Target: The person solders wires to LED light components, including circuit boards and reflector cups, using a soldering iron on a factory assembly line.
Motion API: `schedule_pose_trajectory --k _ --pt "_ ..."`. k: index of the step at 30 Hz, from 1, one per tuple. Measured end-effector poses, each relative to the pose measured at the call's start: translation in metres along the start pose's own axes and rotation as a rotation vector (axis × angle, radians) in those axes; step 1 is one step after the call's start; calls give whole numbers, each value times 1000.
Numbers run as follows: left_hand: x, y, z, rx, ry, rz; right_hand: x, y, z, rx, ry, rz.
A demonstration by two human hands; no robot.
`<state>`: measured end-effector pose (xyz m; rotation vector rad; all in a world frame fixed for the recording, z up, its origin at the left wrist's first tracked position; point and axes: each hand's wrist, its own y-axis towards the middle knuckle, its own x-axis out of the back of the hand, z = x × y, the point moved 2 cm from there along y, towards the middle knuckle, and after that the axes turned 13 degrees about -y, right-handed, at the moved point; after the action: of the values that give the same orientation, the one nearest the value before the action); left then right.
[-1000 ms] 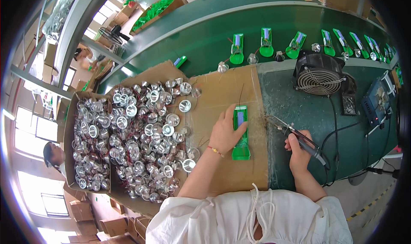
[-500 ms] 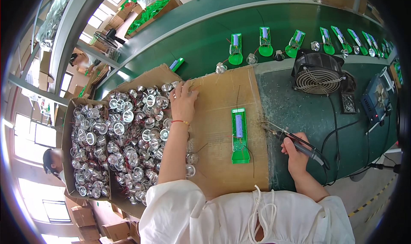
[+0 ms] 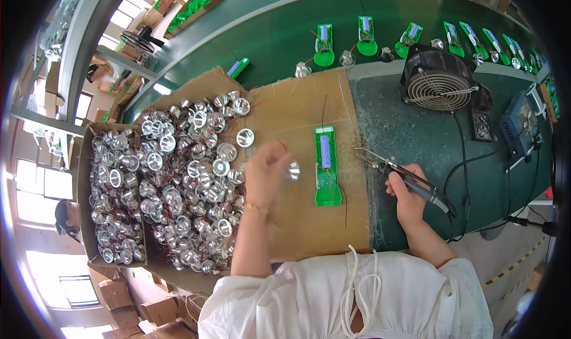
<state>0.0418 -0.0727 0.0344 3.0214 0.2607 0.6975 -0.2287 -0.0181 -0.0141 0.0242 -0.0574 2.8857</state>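
Nearby, the box (image 3: pixel 205 83) brims with reflectors (image 3: pixel 190 172). My left hand (image 3: pixel 265 173) pinches one reflector (image 3: pixel 293 171) over open cardboard (image 3: pixel 297 238); near its edge, my right hand (image 3: pixel 408 202) grips the iron (image 3: pixel 423 195).

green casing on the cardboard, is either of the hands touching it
No, the left hand and right hand both stand clear of the green casing.

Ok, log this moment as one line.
left hand: blurred, reflector beside it, grip unclear | right hand: holding soldering iron | green housing: lying on cardboard
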Motion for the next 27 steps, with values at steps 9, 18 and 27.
schedule_pose_trajectory --k 9,18,27 --pt "-25 -75 11 323 -296 108 -4 -20 2 228 -175 190" --pt "-35 -66 6 -10 3 311 -12 -29 7 303 -203 184" --pt "-36 -66 10 81 -43 331 -10 -34 7 214 -181 167"
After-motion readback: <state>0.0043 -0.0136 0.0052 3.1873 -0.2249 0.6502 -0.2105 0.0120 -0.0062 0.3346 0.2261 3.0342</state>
